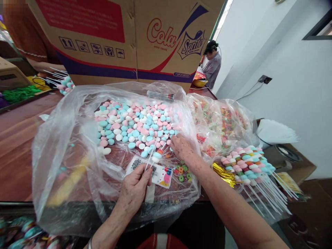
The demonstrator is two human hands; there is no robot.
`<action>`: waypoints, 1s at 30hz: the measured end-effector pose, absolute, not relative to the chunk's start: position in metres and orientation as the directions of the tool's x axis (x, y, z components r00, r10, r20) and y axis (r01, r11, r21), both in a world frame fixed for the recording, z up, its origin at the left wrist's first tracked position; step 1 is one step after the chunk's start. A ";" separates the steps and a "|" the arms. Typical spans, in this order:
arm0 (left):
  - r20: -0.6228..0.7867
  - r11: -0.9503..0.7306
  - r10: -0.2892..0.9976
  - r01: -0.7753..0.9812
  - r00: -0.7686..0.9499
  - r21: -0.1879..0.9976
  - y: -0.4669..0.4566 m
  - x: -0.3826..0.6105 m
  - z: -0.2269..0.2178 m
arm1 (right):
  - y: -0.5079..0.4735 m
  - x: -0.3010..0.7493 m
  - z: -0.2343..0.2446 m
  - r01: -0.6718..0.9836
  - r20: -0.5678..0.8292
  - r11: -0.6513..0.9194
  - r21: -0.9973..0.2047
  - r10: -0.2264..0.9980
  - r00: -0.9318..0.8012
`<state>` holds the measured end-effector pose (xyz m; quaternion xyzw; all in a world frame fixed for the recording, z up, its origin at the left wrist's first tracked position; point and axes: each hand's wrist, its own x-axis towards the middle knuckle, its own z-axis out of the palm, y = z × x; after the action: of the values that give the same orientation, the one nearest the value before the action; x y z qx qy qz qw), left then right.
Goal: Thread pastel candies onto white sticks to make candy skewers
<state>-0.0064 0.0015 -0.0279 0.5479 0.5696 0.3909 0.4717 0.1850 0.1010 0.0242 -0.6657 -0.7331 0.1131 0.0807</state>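
Reddish-brown tabletop; one printed carton behind. Left hand: pinched on at least one white stick, over the near side, long axis pointing away, slightly right, toward uncountable candies. Right hand: apart, fingers bent at candies' right edge; grip cannot be determined.

Candy workshop: loose candies, candy skewers, big carton

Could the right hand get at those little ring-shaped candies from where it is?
Very likely yes: the ring-shaped candies lie close beside the right hand, and I see nothing standing between them that would block the fingers.
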 end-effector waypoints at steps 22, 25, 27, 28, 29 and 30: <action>-0.134 0.117 0.989 0.240 0.056 0.964 0.001 -0.005 -0.026 | 0.085 0.208 0.013 0.866 0.098 0.327 -0.380 0.945 -0.313; -0.140 0.123 0.989 0.247 0.050 0.961 0.001 -0.005 -0.024 | 0.078 0.208 0.009 0.882 0.085 0.357 -0.308 0.934 -0.348; -0.142 0.127 0.989 0.257 0.043 0.958 0.000 -0.004 -0.021 | 0.074 0.207 0.006 0.893 0.081 0.357 -0.273 0.934 -0.348; -0.142 0.126 0.989 0.262 0.042 0.957 0.000 -0.004 -0.020 | 0.072 0.206 0.005 0.898 0.082 0.352 -0.263 0.936 -0.343; -0.142 0.125 0.989 0.268 0.045 0.955 0.000 -0.004 -0.019 | 0.070 0.204 0.005 0.900 0.085 0.349 -0.261 0.937 -0.339; -0.141 0.122 0.989 0.273 0.049 0.954 0.000 -0.003 -0.018 | 0.068 0.203 0.005 0.899 0.090 0.347 -0.267 0.938 -0.335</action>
<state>-0.0034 0.0000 -0.0177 0.5455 0.5781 0.3759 0.4763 0.2026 0.0681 0.0047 -0.5650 -0.8127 0.0847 0.1144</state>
